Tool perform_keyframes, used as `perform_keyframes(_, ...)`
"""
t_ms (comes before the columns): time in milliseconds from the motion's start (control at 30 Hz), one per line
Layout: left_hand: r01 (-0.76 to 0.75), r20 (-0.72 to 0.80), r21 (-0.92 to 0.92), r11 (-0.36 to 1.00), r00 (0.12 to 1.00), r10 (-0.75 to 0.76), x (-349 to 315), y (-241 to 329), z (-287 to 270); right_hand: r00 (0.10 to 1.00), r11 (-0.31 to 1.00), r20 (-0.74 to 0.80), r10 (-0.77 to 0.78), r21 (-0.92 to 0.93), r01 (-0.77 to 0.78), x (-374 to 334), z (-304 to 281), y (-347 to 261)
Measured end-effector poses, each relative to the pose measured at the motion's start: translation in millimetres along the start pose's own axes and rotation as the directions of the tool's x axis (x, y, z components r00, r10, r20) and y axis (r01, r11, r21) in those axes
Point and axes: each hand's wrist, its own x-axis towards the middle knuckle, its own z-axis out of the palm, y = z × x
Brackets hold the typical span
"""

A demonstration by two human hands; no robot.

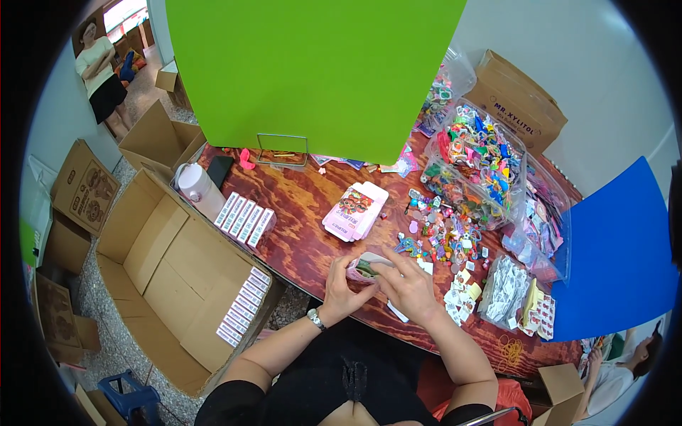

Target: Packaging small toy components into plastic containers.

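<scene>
At the table's near edge, my left hand [344, 290] curls round a small pink-and-white box [354, 272] with its open top facing up. Something green shows inside it. My right hand [410, 285] has its fingers bent at the box's right rim, pinching there; its fingertips are partly hidden. Beyond my hands lies a stack of flattened pink printed boxes [357, 211]. Right of that, small colourful charms [447, 231] are spread in a loose pile. Small printed paper slips [462, 295] lie beside my right hand.
Closed small boxes stand in a row [244, 219] at left, near a pale bottle [200, 188]. A large carton [153, 277] holds more. At right are clear bins of trinkets [483, 153], white packets [504, 287] and rubber bands [510, 350]. A green panel [305, 71] rises behind; two people are nearby.
</scene>
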Motion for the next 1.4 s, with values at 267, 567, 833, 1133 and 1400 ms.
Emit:
perform_keyframes(267, -0.128, 0.015, -0.031, 0.991, 0.992, 0.128, 2, -3, -4, 0.994, 0.977, -0.023, 0.111, 0.186, -0.105, 0, -7, -7)
perform_keyframes(567, -0.107, 0.079, -0.114, 0.988, 0.99, 0.117, 6, -3, -5, 0.977, 0.936, -0.166, 0.134, 0.345, -0.07, -25, 27, 8)
perform_keyframes(833, -0.099, 0.187, -0.116, 0.988, 0.975, 0.12, 4, -9, -6, 0.941, 0.845, -0.067, 0.333, 0.463, -0.266, -15, 19, -2)
perform_keyframes(1133, -0.029, 0.14, -0.086, 0.996, 0.989, 0.041, -2, -9, -4, 0.992, 0.972, -0.109, 0.06, 0.233, -0.034, -13, 12, 3)
perform_keyframes(1400, -0.047, 0.174, -0.019, 0.999, 0.983, 0.05, 5, 6, -9, 0.95, 0.834, 0.061, 0.306, 0.463, -0.299, 3, 2, -7)
